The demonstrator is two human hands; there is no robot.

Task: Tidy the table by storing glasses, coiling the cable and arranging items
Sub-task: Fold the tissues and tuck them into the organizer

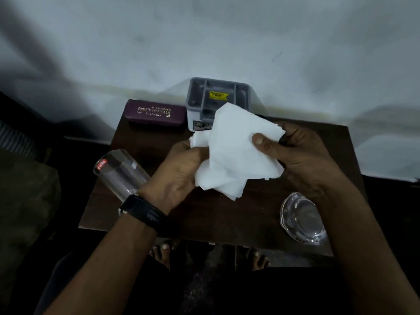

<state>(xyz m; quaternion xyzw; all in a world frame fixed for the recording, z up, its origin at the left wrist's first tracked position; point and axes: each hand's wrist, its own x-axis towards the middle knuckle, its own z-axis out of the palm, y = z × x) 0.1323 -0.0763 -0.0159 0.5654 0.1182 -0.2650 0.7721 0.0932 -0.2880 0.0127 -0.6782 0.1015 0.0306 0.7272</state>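
Note:
A white tissue [229, 153] hangs above the middle of the dark wooden table [204, 214], held between both hands. My left hand [179, 176] grips its left edge, and a black band sits on that wrist. My right hand [297, 155] pinches the tissue's right corner with the thumb on top; something dark shows behind those fingers, too hidden to tell. A purple glasses case [155, 113] lies closed at the table's back left. A grey organiser [218, 96] with a yellow sticker stands behind the tissue.
A clear tall glass [120, 173] with a red label stands at the table's left edge, partly behind my left wrist. A clear glass bowl [302, 219] sits at the front right. A pale wall rises behind the table. Bare feet show below the front edge.

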